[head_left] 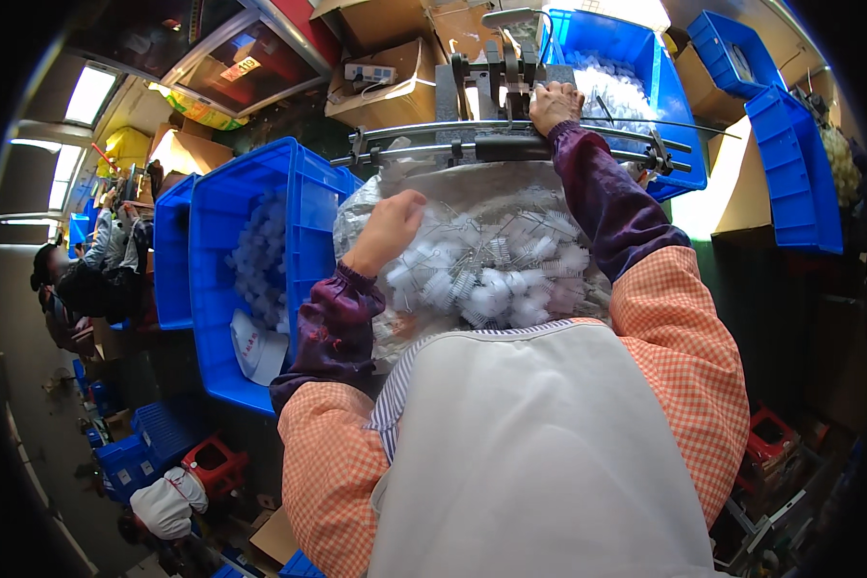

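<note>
Looks like the machine step: right hand (556, 107) curled at the metal fixture (495, 79), grip unclear. Left hand (391, 232) half-curled, contents hidden, by white wire brushes (501, 289) heaped before the fixture. Next move probably calls for untangling stems.

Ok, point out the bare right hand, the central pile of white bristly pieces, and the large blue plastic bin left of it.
Bare right hand (555, 106), head view: back of the hand.
Central pile of white bristly pieces (499, 277), head view: its middle.
Large blue plastic bin (310, 214), head view: its right outer wall.
</note>
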Tool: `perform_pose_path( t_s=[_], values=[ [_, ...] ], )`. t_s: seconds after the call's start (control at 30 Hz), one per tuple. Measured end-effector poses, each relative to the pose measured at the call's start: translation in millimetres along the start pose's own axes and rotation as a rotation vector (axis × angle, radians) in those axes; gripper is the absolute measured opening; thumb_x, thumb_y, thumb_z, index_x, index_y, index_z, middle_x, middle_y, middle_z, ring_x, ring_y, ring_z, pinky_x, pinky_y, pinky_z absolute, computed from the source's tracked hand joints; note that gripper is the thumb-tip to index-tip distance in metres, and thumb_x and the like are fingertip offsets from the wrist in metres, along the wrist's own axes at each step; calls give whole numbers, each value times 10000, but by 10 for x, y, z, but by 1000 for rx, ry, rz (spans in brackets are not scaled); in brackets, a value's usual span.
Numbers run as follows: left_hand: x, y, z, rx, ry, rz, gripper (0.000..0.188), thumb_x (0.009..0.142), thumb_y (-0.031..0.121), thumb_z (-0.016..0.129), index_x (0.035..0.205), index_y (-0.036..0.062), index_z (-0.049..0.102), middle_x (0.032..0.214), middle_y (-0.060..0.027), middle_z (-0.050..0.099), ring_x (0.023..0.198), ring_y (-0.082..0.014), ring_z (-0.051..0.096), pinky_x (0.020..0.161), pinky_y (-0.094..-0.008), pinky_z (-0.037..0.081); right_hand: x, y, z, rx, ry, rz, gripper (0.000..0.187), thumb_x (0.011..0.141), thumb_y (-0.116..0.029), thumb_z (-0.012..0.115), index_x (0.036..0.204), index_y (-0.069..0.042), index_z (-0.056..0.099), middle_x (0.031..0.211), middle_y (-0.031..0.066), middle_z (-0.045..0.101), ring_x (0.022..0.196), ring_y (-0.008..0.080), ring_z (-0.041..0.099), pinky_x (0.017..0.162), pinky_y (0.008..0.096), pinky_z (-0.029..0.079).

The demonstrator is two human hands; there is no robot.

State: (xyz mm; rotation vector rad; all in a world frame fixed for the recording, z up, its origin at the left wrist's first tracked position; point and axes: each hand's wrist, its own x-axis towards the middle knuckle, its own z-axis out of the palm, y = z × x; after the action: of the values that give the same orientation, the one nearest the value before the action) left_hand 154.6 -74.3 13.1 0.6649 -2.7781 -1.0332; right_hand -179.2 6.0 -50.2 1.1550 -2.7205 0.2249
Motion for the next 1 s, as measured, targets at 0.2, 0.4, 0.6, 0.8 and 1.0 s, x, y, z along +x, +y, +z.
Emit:
perform_pose_path(
  t_s=[0.2,0.4,0.6,0.8,1.0],
  values=[
    [27,129,-166,-259,-44,-117,218,823,102,570,1001,-24,557,774,-78,623,728,-142,634,612,-237,490,94,434,9,58,-81,35,274,794,-273,473,966,-107,608,1091,130,544,1062,265,504,881,456,324],
    [178,452,-13,-73,53,149,244,800,108,609,1009,-10,561,705,-113,606,637,-148,599,577,-264,467,256,640,-185,-204,-129,47,204,776,-200,511,951,-155,607,993,120,618,910,257,614,873,431,340],
    [362,714,229,-128,104,204,241,791,105,608,1002,0,555,687,-149,594,598,-207,591,566,-297,458,41,1048,-489,-104,49,286,351,810,-228,483,1129,-86,513,1071,154,570,934,283,592,787,433,435],
    [582,880,411,-200,151,283,339,789,132,615,1080,13,488,785,-179,612,688,-260,633,600,-324,473,-906,148,-985,1082,-465,-747,408,833,-72,491,1238,-43,445,975,111,602,830,153,557,765,294,460],
    [323,320,165,66,25,109,401,759,211,624,1082,30,469,996,-193,575,914,-380,556,788,-410,449,-357,346,-446,519,-10,-306,185,846,-199,491,961,-81,576,918,134,597,871,333,569,739,407,456]
  ],
)
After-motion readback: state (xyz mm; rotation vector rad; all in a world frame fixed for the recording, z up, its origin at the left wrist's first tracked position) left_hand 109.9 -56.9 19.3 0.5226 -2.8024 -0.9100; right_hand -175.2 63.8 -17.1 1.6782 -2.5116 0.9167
